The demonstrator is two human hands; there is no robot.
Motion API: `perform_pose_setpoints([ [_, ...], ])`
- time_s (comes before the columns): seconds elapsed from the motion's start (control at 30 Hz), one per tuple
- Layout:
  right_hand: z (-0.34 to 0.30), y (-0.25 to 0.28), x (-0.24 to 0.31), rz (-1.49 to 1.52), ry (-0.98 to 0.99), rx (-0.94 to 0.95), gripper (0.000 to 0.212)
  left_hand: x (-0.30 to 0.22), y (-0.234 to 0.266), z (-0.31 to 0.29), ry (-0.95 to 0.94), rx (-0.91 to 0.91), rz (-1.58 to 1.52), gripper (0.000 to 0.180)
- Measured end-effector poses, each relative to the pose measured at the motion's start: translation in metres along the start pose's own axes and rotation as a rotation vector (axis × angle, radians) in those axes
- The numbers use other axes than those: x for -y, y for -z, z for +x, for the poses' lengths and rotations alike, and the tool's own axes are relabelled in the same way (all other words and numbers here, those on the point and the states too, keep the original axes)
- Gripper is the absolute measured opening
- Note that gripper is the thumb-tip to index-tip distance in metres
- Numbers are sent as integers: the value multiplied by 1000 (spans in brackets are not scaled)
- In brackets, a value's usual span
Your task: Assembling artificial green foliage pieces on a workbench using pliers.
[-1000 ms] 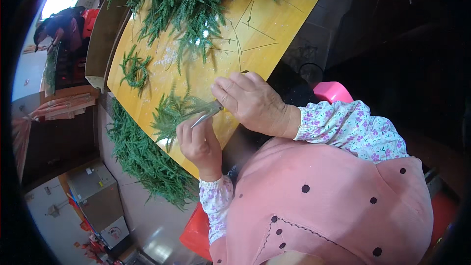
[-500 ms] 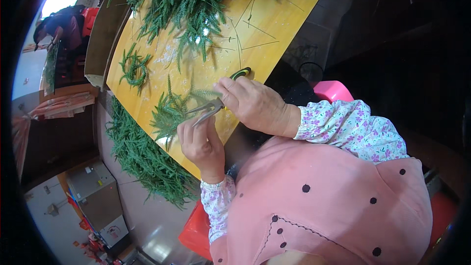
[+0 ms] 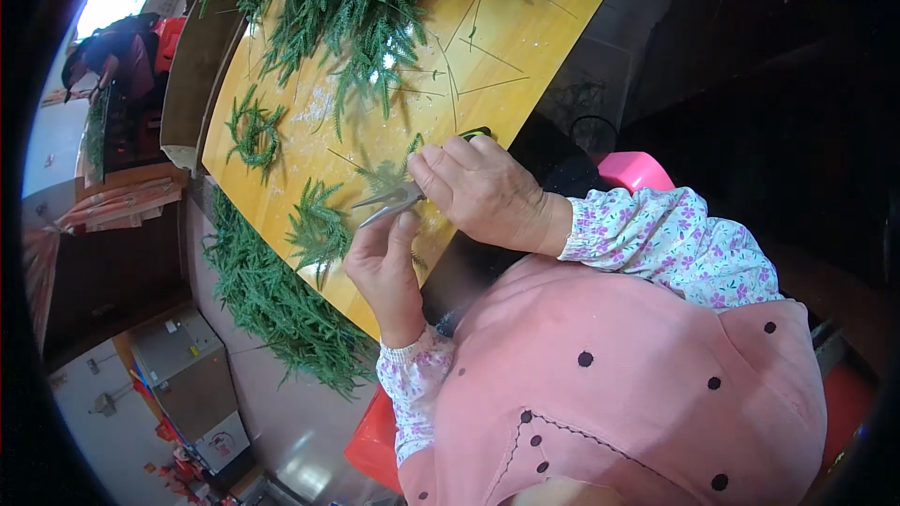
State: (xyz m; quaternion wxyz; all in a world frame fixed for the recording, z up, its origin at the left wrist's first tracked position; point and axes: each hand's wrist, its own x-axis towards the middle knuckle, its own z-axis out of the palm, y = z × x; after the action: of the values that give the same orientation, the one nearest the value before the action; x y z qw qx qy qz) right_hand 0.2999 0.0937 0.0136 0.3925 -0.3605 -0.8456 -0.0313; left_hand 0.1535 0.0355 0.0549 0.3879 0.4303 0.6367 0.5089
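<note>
My right hand (image 3: 487, 192) is closed round scissors (image 3: 389, 201) with a black and yellow-green handle. Their grey blades are parted and point left, over my left fingers. My left hand (image 3: 384, 267) is pinched just below the blades, with fine green needles showing beside the thumb. It seems to grip a sprig of pine greenery (image 3: 386, 173), though the hands and blades hide much of it. Left of that hand, a bushy green sprig (image 3: 319, 225) lies at the table edge. A small ring of greenery (image 3: 253, 136) lies farther up the table.
A large heap of pine greenery (image 3: 347, 0) covers the far end of the yellow table (image 3: 525, 28). Thin stems or wires (image 3: 492, 54) are scattered there. More greenery (image 3: 272, 290) sits below the left edge. A pink plastic object (image 3: 637, 171) stands right; another person (image 3: 112, 56) is far left.
My left hand has moved up slightly, bringing thumb and fingers closer to the blades. The sprig behind the scissors has shifted, and its stem now shows. My right hand has barely moved.
</note>
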Motion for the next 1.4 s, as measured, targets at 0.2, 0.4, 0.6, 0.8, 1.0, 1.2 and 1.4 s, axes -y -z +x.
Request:
perform_pose_setpoints([
  [0.2, 2, -5, -8, 24, -4, -37, 32, -1, -5, 6, 23, 32, -87, 21],
  [0.4, 8, -2, -12, 52, -63, -16, 28, -13, -12, 16, 37, 44, -155, 22],
  [0.6, 10, 6, -23, 59, -136, 78, 24, -21, -27, 27, -22, 102, -92, 23],
  [0.8, 8, 12, -32, 193, -235, 114, 17, -22, -36, 34, 41, 120, -83, 22],
  [1.0, 5, 15, -26, 469, -409, 196, 20, -11, -37, 37, 24, 128, -121, 23],
  [1.2, 20, 6, -16, 770, -568, 218, 18, -20, -9, 46, -28, 13, -90, 24],
  [1.4, 30, 2, -12, 1227, -774, 424, 18, -37, 69, 97, -380, -252, 171, 26],
])
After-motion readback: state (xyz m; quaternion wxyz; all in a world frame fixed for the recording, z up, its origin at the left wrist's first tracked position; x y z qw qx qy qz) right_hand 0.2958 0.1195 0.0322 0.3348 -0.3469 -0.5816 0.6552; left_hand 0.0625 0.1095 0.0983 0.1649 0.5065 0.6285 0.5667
